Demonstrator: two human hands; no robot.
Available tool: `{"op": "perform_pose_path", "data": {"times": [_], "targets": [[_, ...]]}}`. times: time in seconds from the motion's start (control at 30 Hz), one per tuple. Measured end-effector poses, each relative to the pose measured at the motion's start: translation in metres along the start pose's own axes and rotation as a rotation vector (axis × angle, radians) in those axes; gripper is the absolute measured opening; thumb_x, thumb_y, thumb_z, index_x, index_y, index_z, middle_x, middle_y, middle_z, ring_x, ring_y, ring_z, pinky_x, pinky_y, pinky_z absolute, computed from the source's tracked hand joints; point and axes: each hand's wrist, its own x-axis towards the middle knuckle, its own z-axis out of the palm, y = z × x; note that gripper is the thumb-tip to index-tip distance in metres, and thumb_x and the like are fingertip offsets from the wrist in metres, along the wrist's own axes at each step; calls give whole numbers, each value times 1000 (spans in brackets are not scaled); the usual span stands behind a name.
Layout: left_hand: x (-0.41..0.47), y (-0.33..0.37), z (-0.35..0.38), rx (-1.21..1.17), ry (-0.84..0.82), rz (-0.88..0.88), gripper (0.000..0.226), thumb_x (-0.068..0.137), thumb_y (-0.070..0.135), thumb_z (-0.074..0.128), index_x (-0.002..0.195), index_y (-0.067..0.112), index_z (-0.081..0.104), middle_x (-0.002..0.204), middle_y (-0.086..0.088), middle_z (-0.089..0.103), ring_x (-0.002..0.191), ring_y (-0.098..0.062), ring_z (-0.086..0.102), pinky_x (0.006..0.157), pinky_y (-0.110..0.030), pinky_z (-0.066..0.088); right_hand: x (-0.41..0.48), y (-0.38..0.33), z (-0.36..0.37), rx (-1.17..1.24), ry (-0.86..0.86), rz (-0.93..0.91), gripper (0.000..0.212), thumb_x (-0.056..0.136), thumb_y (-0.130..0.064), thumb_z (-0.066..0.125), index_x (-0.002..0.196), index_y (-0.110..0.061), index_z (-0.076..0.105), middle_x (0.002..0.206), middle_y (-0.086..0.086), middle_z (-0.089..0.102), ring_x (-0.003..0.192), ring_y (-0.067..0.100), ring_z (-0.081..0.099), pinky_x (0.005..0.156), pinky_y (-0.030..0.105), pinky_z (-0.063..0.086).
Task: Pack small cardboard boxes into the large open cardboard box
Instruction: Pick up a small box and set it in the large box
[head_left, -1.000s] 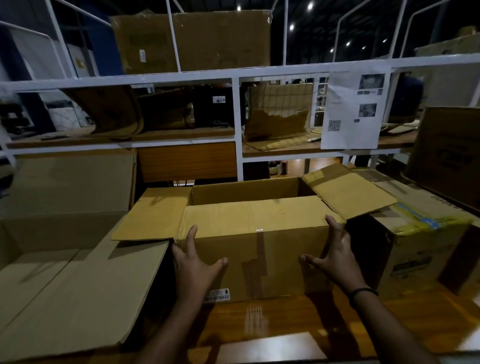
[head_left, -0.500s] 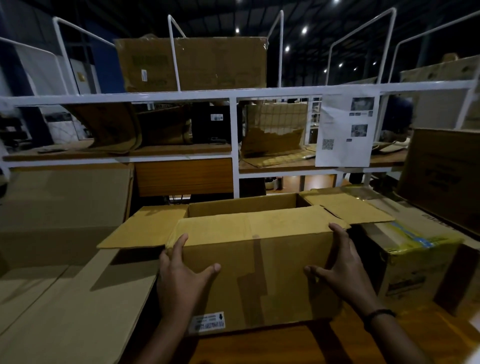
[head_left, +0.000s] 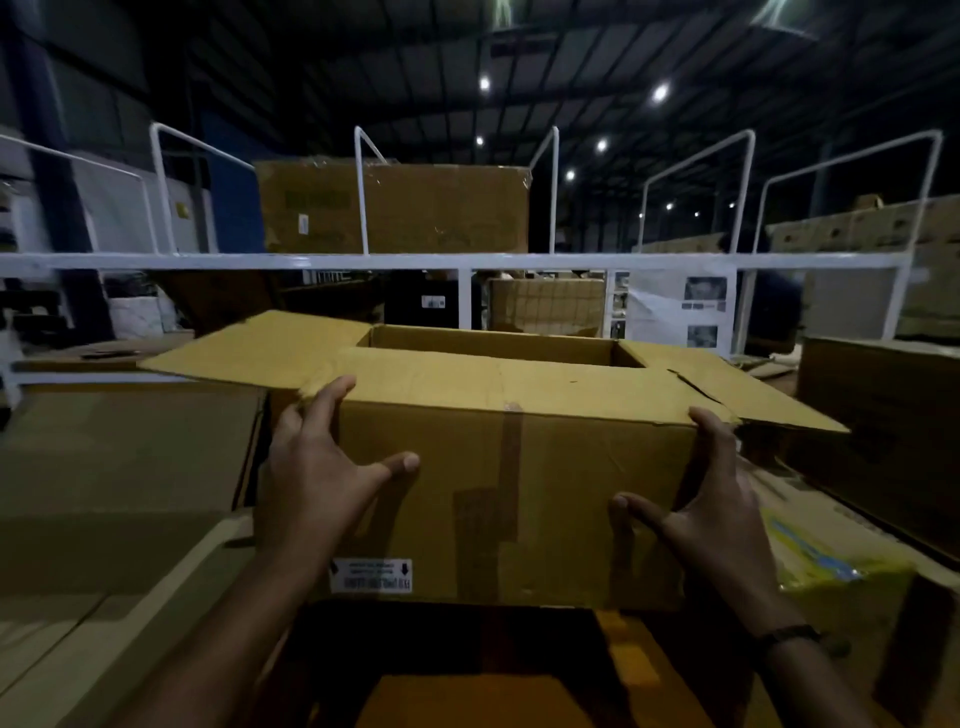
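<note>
An open-topped cardboard box (head_left: 519, 467) with spread flaps and a white label low on its front is held up in front of me. My left hand (head_left: 322, 467) presses its left side with straight fingers, thumb across the front face. My right hand (head_left: 711, 509) presses the right side the same way, thumb on the front. The inside of the box is mostly hidden. A larger open cardboard box (head_left: 130, 467) lies at the left, its flaps spread toward me.
A carton with yellow-and-blue tape (head_left: 831, 571) sits at the right, a dark box (head_left: 883, 415) behind it. A white shelf rail (head_left: 467, 261) crosses ahead, carrying a big taped box (head_left: 415, 208). The wooden tabletop (head_left: 467, 696) lies below the held box.
Both hands have lifted the box off the table and brought it up and closer to me. The view has tilted upward toward the shelf and ceiling.
</note>
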Motion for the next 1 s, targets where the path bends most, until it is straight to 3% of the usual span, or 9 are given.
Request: {"op": "perform_pose_path", "data": {"times": [0.1, 0.27, 0.43, 0.53, 0.83, 1.0], "targets": [[24, 13, -23, 44, 27, 64, 105, 59, 61, 89, 149, 47, 38, 147, -10, 46, 131, -36, 46, 89, -48, 48, 12, -21, -6, 28, 36, -47, 118, 57, -45, 91, 154, -37, 23, 152, 12, 43, 121, 20, 47, 90, 48, 53], [47, 29, -55, 89, 100, 135, 105, 58, 61, 89, 149, 45, 38, 149, -10, 47, 133, -35, 46, 92, -52, 49, 26, -49, -9, 34, 85, -86, 119, 55, -48, 89, 154, -33, 24, 150, 15, 44, 129, 38, 50, 93, 50, 49], [60, 11, -96, 144, 138, 167, 106, 57, 63, 88, 149, 43, 39, 146, -13, 50, 131, -38, 48, 92, -56, 50, 25, -84, 11, 29, 116, -124, 118, 57, -48, 90, 154, -29, 25, 151, 14, 44, 132, 40, 47, 98, 52, 45], [64, -21, -128, 154, 159, 163, 106, 57, 63, 87, 149, 43, 39, 147, -13, 50, 130, -39, 49, 91, -58, 52, 13, -116, 39, 59, 102, -136, 117, 58, -52, 88, 154, -31, 24, 150, 12, 45, 129, 36, 49, 96, 55, 49], [84, -177, -245, 176, 150, 100, 111, 47, 75, 73, 148, 43, 40, 148, -12, 50, 130, -39, 49, 90, -56, 52, -45, -240, 171, 70, 56, -164, 117, 60, -48, 91, 155, -33, 23, 150, 12, 44, 125, 32, 52, 87, 46, 54], [96, -241, -292, 194, 123, 73, 108, 53, 65, 85, 148, 42, 42, 147, -12, 50, 131, -38, 47, 90, -53, 48, -71, -288, 231, 124, -1, -124, 116, 61, -47, 91, 154, -37, 22, 143, 10, 47, 116, 17, 48, 83, 43, 55]]}}
